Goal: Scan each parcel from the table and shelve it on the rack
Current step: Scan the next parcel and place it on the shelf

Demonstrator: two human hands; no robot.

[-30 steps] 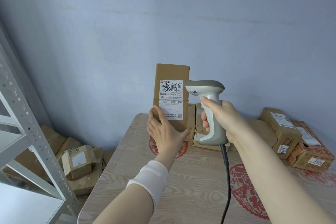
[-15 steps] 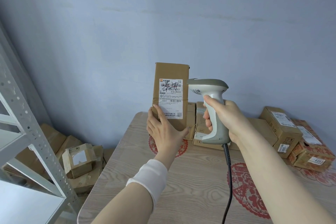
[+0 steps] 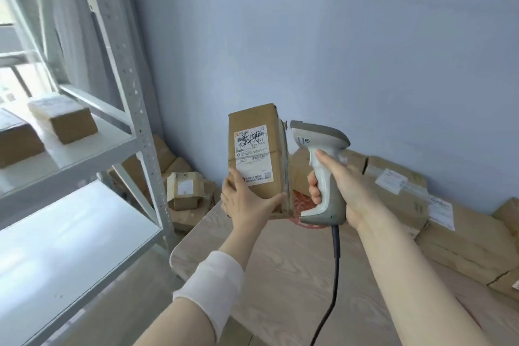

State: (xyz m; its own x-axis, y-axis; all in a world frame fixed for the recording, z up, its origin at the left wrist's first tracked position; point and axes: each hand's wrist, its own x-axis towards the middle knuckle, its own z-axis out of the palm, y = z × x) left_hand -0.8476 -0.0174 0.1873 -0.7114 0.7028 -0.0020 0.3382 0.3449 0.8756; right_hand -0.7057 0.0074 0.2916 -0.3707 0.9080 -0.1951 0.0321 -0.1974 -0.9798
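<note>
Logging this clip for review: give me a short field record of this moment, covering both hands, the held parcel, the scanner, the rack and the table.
left hand: grips the lower end of the parcel, held upright, label toward the camera
right hand: grips the scanner by its handle, head beside the parcel's upper right edge
rack: two shelved boxes on one shelf
table: stacked parcels along its right side
floor: worn boxes between rack and table
stage: parcel not yet shelved
</note>
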